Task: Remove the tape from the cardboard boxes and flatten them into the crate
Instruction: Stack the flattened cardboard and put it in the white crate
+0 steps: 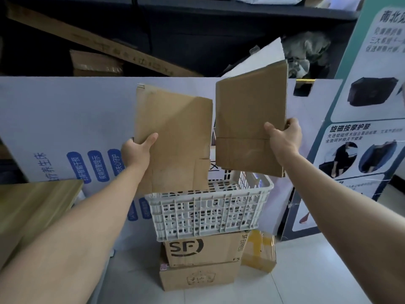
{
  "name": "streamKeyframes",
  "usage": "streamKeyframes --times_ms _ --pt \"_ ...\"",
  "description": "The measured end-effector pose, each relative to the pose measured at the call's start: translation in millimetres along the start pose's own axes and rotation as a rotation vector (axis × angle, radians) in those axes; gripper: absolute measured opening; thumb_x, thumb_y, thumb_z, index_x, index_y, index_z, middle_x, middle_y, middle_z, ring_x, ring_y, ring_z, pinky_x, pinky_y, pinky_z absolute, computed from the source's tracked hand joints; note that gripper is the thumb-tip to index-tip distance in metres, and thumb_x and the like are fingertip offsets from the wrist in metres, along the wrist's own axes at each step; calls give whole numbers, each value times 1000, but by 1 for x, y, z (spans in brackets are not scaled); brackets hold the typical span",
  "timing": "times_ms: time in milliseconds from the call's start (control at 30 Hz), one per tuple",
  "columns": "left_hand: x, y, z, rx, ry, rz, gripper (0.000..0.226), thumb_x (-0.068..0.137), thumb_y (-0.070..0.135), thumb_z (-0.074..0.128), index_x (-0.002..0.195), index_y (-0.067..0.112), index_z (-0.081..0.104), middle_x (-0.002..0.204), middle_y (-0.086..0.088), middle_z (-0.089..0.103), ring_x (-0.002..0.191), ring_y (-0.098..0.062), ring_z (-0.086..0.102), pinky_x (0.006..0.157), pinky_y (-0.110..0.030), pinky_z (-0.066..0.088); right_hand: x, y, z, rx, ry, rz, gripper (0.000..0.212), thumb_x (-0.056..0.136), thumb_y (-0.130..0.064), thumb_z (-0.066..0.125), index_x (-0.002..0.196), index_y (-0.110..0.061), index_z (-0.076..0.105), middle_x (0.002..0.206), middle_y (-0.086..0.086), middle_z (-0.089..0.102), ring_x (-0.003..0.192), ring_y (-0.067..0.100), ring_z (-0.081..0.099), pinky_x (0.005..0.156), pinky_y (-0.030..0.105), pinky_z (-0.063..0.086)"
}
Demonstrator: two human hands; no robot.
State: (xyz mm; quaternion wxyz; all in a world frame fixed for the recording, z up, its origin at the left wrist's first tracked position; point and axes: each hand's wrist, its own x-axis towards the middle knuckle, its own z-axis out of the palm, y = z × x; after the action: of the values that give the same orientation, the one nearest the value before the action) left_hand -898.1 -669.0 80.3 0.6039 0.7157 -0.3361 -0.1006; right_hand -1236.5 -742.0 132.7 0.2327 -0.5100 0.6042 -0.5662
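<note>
STEP: lowering flats into crate (208, 207) | LEFT: left hand (137, 148), fingers clamped on flattened box (175, 132), lower end dipping into crate below fingers | RIGHT: right hand (282, 137), fingers clamped on second flattened box (249, 119), hanging above rim | ADVICE: probably tilt both level, stack, then release.

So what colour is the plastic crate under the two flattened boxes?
The crate is white or pale grey, with perforated lattice walls; the head view shows it.
</note>
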Motion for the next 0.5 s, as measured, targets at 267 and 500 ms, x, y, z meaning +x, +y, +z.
streamKeyframes --times_ms 267,500 --pt "1 10 42 86 107 -60 67 69 69 64 98 9 61 98 -5 66 89 -27 62 75 -37 50 57 5 3 265 -121 34 27 78 -31 68 96 -16 55 93 -4 64 82 11 62 73 26 49" --pt "-16 17 93 -37 68 -252 70 75 66 61 107 4 58 102 -9 64 94 -29 60 83 -42 49 89 29 22 393 -455 165 25 78 -23 71 99 -11 67 94 0 72 84 17 69 72 31 56"
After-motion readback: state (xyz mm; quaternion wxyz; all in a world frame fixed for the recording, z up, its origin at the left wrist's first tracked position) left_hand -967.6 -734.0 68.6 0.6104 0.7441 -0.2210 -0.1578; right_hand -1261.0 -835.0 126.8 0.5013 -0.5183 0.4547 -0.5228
